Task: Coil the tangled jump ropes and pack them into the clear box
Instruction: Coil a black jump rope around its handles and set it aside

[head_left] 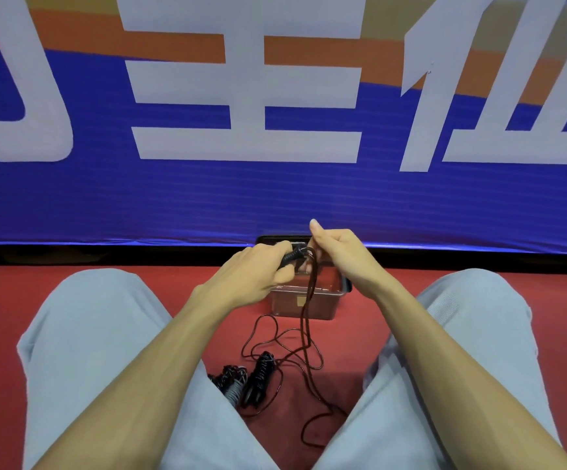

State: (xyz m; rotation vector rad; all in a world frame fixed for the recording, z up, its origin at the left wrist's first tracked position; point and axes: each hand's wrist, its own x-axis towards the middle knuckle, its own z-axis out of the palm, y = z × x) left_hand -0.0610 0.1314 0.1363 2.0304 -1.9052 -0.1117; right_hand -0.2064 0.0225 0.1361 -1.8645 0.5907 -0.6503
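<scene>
— Two hands on one rope?
— Yes. My left hand (255, 271) grips its black handle (291, 258), fingers wrapped round it. My right hand (339, 257) has its fingers curled on the rope (307, 310) just beside that, thumb sticking up.
— Where does the rope run?
— Strands hang down across the box (324, 308), then sprawl in loose loops on the red floor (11, 300) between my legs (99, 334).
— And the box?
— On the floor, under my hands, near the foot of the blue banner (275, 198).
— Other ropes?
— Wound bundles (262, 371) lie side by side near my left thigh, outside the box.
</scene>
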